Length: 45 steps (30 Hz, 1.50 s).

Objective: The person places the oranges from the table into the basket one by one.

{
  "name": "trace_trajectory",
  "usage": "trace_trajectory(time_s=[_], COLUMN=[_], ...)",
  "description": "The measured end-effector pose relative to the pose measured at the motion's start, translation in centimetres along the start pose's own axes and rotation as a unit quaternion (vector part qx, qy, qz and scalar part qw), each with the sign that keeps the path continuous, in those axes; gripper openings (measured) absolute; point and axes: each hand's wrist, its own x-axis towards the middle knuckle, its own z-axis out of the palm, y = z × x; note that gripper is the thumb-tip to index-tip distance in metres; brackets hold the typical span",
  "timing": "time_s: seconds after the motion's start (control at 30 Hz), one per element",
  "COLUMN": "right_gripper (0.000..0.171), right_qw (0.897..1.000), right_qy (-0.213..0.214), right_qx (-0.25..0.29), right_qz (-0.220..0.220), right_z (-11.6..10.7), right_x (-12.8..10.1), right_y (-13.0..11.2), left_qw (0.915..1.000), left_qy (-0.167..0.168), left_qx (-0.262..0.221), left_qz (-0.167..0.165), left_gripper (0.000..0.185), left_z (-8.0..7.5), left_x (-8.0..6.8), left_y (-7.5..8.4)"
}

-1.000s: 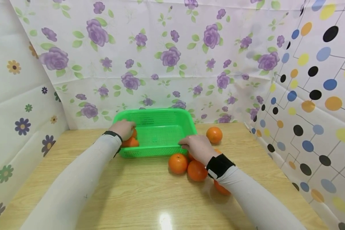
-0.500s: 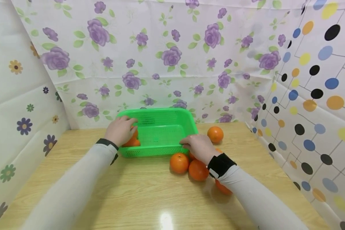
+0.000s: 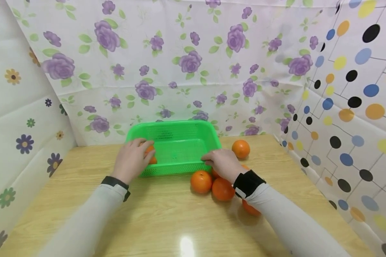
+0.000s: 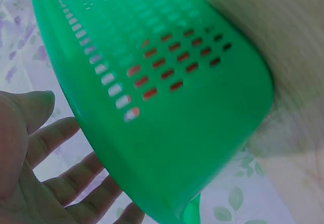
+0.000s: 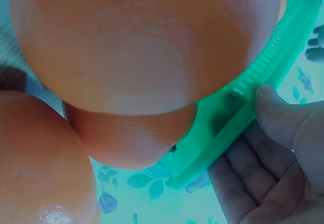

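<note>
A green plastic basket [image 3: 180, 168] with perforated walls stands on the table, with orange fruit [image 3: 152, 159] at its left end, partly hidden by my left hand [image 3: 131, 160]. That hand hovers over the basket's front left corner. In the left wrist view its fingers [image 4: 76, 176] spread loosely beyond the rim, holding nothing. My right hand [image 3: 223, 162] grips the front right rim. The right wrist view shows its thumb [image 5: 276, 110] on one side of the rim and its fingers on the other. Oranges [image 3: 201, 182] lie below and beside this hand, some partly hidden by it.
One orange [image 3: 241, 149] sits apart, right of the basket. Another orange [image 3: 251, 207] is partly covered by the right forearm. The wooden table [image 3: 157, 217] is bounded by a flowered cloth [image 3: 167, 53] at the back and a dotted cloth [image 3: 350, 117] on the right.
My left hand has come out of the basket's left end, back toward me, its fingers looser and more of its back showing. The right hand has stayed on the rim.
</note>
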Motion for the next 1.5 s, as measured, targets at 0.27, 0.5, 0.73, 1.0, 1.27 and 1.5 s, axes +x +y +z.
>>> trace_trajectory(time_s=[0.27,0.5,0.73,1.0,1.27,1.5], right_gripper=[0.022,0.02,0.021,0.021,0.021,0.021], right_qw=[1.0,1.0,1.0,1.0,1.0,1.0], right_qy=[0.011,0.012,-0.002,-0.007,-0.011,-0.001], right_qx=[-0.006,0.009,0.019,0.02,0.021,0.016], right_qz=[-0.011,-0.008,0.007,0.009,0.006,0.014], right_z=[-0.1,0.1,0.0,-0.1,0.4,0.6], right_x=[0.4,0.1,-0.2,0.0,0.2,0.3], right_y=[0.0,-0.1,0.1,-0.4,-0.1,0.4], left_qw=[0.998,0.9971,0.9962,0.9937,0.9888,0.9896], left_qy=[0.061,0.072,0.079,0.091,0.109,0.104], left_qx=[-0.005,-0.015,-0.007,0.027,0.024,0.015], left_qz=[0.014,0.023,0.037,0.059,0.099,0.097], left_gripper=[0.042,0.049,0.046,0.034,0.029,0.03], left_z=[0.5,0.6,0.5,0.9,0.9,1.2], left_x=[-2.2,-3.7,-4.3,-4.8,-5.3,-5.0], left_y=[0.6,0.6,0.7,0.2,0.5,0.4])
